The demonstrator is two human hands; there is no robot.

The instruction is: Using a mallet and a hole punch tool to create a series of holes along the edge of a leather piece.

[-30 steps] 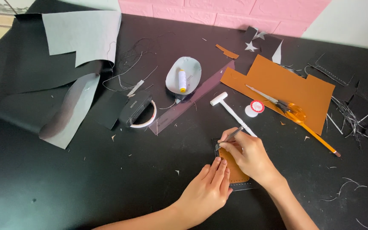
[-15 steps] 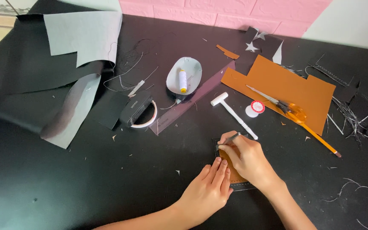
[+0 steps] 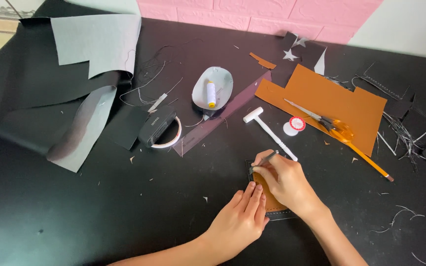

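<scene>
My right hand [image 3: 286, 181] pinches a thin dark metal tool [image 3: 264, 160], its tip down on the small brown leather piece [image 3: 271, 196] that lies on a black backing near the front of the black table [image 3: 75, 216]. My left hand [image 3: 240, 220] lies flat with its fingers [image 3: 253, 193] pressing the leather's left edge, holding nothing. Just beyond lie a white plastic mallet [image 3: 268, 130] and, further right, orange-handled scissors [image 3: 327, 123] on a large brown leather sheet [image 3: 321, 96]
</scene>
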